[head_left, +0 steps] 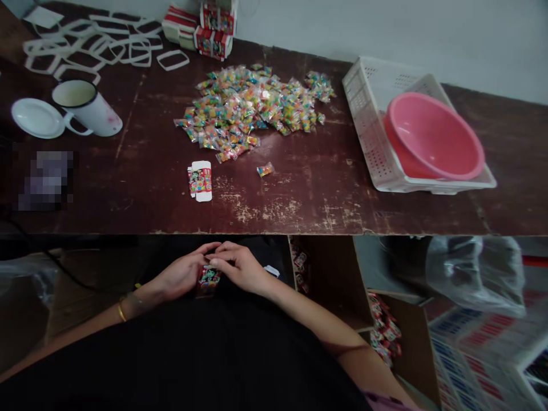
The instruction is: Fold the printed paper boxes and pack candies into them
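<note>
Just below the table's front edge, both my hands are closed on one small red printed candy box (209, 279). My left hand (188, 273) grips its left side, and my right hand (240, 266) has its fingers at the upper end. The fingers cover the top of the box, so I cannot tell whether its flap is folded in. On the table ahead lies a flat, unfolded red and white candy box (200, 181). One small wrapped candy packet (265, 169) rests to its right, apart from a large heap of colourful candy packets (252, 103).
A white plastic crate (368, 125) holding a pink basin (440, 137) stands at right. Far left are a white enamel mug (92, 108), its lid (37, 118) and scattered white bands (98, 45). Stacked flat boxes (212, 43) stand at the back. An open carton (334, 274) sits below the table.
</note>
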`<action>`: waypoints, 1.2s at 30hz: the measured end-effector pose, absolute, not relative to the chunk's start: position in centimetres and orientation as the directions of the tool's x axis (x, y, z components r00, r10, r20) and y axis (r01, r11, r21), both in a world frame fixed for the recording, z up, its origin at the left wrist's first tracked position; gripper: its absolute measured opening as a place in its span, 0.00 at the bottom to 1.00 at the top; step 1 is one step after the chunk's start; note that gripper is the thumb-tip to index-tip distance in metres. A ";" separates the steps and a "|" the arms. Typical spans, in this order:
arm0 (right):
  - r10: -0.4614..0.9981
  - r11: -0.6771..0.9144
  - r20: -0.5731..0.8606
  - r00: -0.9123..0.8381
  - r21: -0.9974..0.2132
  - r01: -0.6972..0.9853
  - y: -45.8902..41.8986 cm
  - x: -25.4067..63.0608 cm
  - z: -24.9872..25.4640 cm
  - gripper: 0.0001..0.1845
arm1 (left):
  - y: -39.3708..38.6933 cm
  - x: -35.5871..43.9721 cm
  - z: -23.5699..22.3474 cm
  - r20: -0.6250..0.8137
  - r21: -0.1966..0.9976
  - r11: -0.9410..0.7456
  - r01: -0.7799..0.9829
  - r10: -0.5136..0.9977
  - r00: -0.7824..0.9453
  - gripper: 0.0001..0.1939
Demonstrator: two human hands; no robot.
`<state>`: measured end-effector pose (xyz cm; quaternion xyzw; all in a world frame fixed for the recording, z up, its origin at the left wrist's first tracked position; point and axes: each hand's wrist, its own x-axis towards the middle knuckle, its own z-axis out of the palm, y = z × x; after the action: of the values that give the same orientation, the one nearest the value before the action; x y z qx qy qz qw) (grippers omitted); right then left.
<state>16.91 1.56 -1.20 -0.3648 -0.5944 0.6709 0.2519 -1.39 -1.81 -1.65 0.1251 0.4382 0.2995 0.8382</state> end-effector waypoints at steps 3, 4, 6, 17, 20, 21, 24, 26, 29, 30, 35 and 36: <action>0.743 -0.258 -0.272 -0.612 -0.959 0.113 1.9 16.9 -1.5 0.12 | -2.0 -1.6 -1.8 -0.640 0.454 0.791 -0.410 0.610 0.467 0.23; 0.714 -0.343 -0.329 -0.618 -0.934 0.101 2.1 16.8 -1.8 0.13 | -2.1 -1.6 -1.7 -0.632 0.450 0.793 -0.411 0.608 0.480 0.23; 0.647 -0.485 -0.411 -0.642 -0.872 0.069 2.3 16.6 -2.2 0.16 | -2.4 -1.8 -1.5 -0.630 0.452 0.801 -0.392 0.598 0.496 0.25; 0.670 -0.431 -0.384 -0.635 -0.898 0.089 3.3 17.1 -2.3 0.18 | -2.8 -2.8 -2.0 -0.547 0.455 0.817 -0.354 0.570 0.613 0.23; 0.722 -0.358 -0.372 -0.583 -0.922 0.145 3.0 17.2 -2.1 0.18 | -2.9 -2.7 -2.4 -0.549 0.502 0.809 -0.307 0.572 0.610 0.20; 0.744 -0.275 -0.322 -0.585 -0.946 0.171 2.9 17.3 -2.0 0.16 | -2.9 -2.6 -2.5 -0.553 0.516 0.804 -0.296 0.576 0.601 0.19; 0.750 0.096 -0.076 -0.657 -0.971 0.221 2.4 17.8 -1.4 0.12 | -3.1 -2.6 -2.7 -0.557 0.557 0.778 -0.291 0.610 0.564 0.21; 0.725 0.239 0.013 -0.689 -0.943 0.233 2.3 18.2 -1.2 0.12 | -3.1 -2.7 -3.0 -0.560 0.578 0.765 -0.285 0.625 0.544 0.22; 0.702 0.327 0.041 -0.711 -0.906 0.270 2.3 18.5 -1.3 0.13 | -3.0 -2.8 -3.3 -0.564 0.583 0.769 -0.262 0.615 0.551 0.22; 0.691 0.352 0.050 -0.721 -0.895 0.275 2.3 18.5 -1.4 0.13 | -2.9 -2.8 -3.4 -0.563 0.583 0.772 -0.254 0.609 0.559 0.22; 0.691 0.381 0.107 -0.715 -0.894 0.234 2.0 18.3 -1.8 0.14 | -2.9 -2.9 -3.3 -0.558 0.609 0.768 -0.200 0.593 0.580 0.23; 0.681 0.388 0.116 -0.723 -0.895 0.222 1.9 18.3 -1.8 0.14 | -3.0 -3.0 -3.3 -0.564 0.615 0.764 -0.195 0.599 0.568 0.25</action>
<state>18.27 1.86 -1.82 -0.2828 -0.7974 0.4753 0.2414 -2.98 -3.02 -3.31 0.2516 0.4015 0.2336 0.8491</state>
